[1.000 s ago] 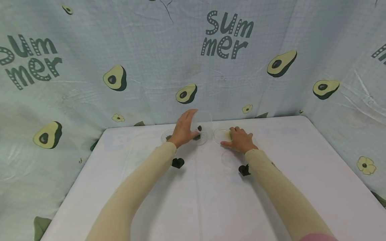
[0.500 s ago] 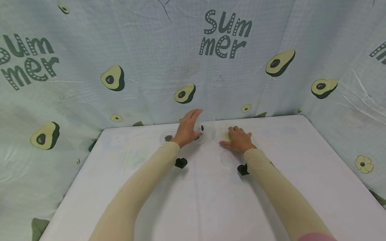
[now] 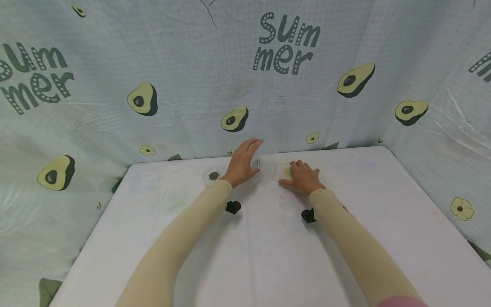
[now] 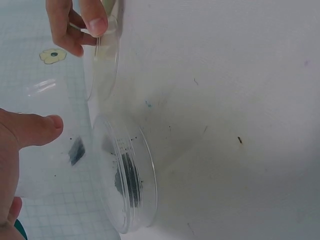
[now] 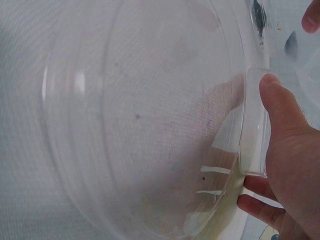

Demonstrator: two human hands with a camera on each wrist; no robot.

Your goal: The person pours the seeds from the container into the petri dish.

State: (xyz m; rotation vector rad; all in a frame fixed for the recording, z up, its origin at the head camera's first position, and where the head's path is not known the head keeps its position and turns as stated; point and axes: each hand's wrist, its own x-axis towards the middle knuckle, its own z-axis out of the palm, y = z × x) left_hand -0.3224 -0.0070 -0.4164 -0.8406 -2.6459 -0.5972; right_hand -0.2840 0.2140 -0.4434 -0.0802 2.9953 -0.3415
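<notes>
My left hand (image 3: 241, 164) is raised over the back of the table and holds a clear plastic bag (image 4: 47, 167) with a dark clump in it. Below the bag, a clear petri dish (image 4: 150, 172) with dark granules stands on the table, mostly hidden by the hand in the head view. My right hand (image 3: 304, 177) grips the far-right petri dish (image 3: 281, 172) at its rim, thumb on one side and fingers on the other. Something yellowish shows by that dish, partly behind the fingers.
Another petri dish (image 3: 214, 175) with dark granules stands left of my left hand. A clear round dish (image 3: 292, 202) lies nearer, by the right wrist. The white table (image 3: 215, 264) ends at a printed curtain (image 3: 184, 94) just behind the dishes.
My left hand has shifted right with the bag, which has turned more edge-on. The left dish of granules now shows more fully. My right hand stays on its dish.
</notes>
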